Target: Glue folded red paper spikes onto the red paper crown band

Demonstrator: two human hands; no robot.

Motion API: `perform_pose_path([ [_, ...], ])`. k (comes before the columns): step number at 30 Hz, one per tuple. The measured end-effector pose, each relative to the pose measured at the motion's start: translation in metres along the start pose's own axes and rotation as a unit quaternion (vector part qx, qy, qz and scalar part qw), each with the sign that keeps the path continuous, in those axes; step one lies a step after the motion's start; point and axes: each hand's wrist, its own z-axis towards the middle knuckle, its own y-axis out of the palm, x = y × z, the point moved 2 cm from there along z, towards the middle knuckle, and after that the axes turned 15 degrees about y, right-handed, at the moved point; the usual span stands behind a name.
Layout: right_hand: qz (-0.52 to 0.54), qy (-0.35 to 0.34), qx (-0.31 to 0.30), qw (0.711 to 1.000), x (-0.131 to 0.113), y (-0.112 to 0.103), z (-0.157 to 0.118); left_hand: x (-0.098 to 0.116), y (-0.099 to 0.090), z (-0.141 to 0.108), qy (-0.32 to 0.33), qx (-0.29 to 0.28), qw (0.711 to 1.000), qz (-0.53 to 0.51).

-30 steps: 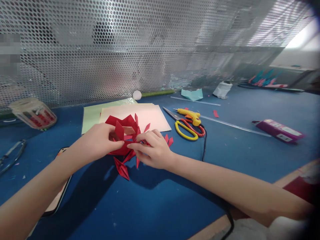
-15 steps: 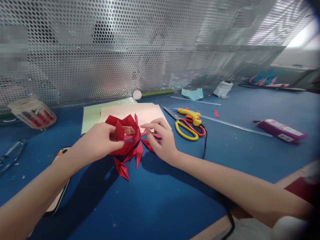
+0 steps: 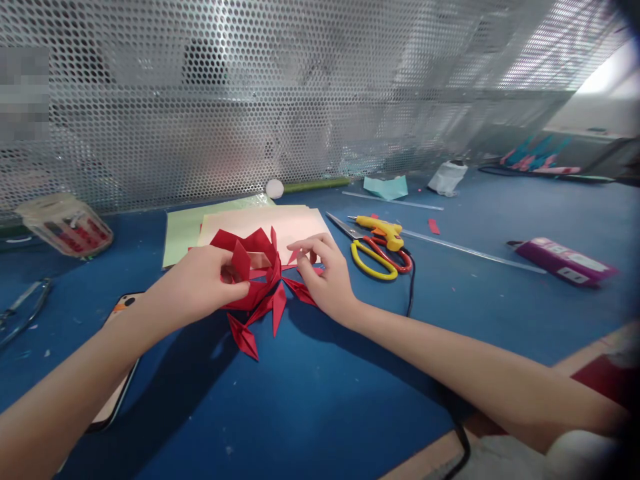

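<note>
A red folded-paper figure with several pointed legs, shaped somewhat like a crab, stands on the blue table. Its left side is gripped by my left hand, thumb in front and fingers behind a raised red flap. On the figure's right, my right hand has its fingers curled and seems to pinch one slim red leg; the fingers partly cover that leg. A small claw-like red piece at the front rests low over the table. Sheets of pale paper lie just behind the figure.
Scissors and a yellow glue gun lie right of my hands, a black cord trailing toward me. Clear sticks and a purple packet are farther right. On the left are a phone and a jar. Perforated metal stands behind.
My right hand has shifted slightly right, its fingers curling more, and a red tip now shows by them. My left hand and the figure's body stay almost in place.
</note>
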Motion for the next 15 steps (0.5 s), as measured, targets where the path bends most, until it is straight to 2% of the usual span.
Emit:
perform_pose_path([
  [9, 0.022, 0.000, -0.006, 1.000, 0.001, 0.001, -0.001, -0.001, -0.002, -0.001, 0.041, -0.040, 0.998, 0.012],
  [15, -0.020, -0.006, -0.026, 0.999, 0.003, -0.008, 0.008, -0.005, -0.024, -0.006, 0.021, -0.027, 0.999, 0.032],
])
